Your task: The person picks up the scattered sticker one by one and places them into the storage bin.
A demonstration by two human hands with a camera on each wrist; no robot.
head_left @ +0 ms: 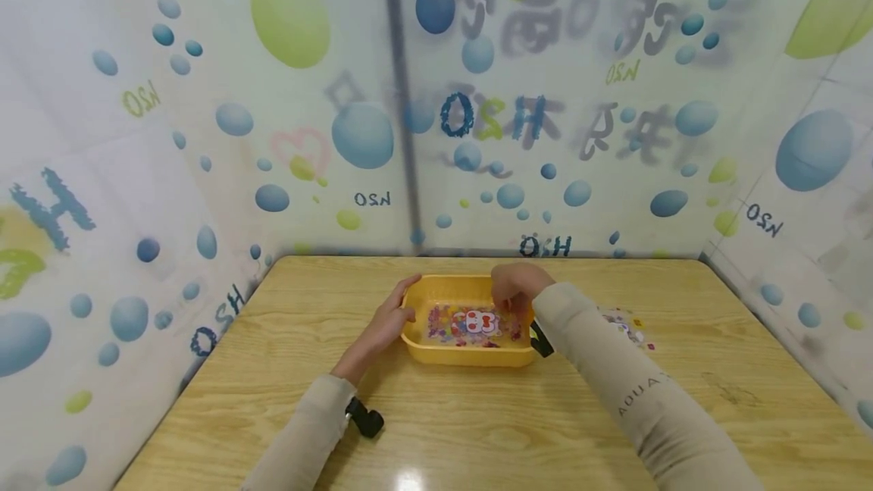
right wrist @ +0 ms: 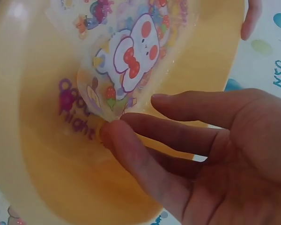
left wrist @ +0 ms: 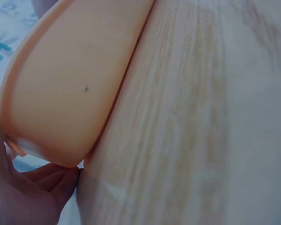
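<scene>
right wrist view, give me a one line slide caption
Right hand pinches the edge of a clear, cartoon-printed sheet inside a yellow basin.

Pale beige sleeves point(head_left: 614, 370), dark lettering point(head_left: 639, 394), perhaps "AQUA", black wrist devices point(head_left: 368, 421)

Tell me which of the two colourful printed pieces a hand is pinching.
The bunny piece inside the yellow basin: the right hand pinches its edge. The other piece lies on the table, outside the basin.
</scene>
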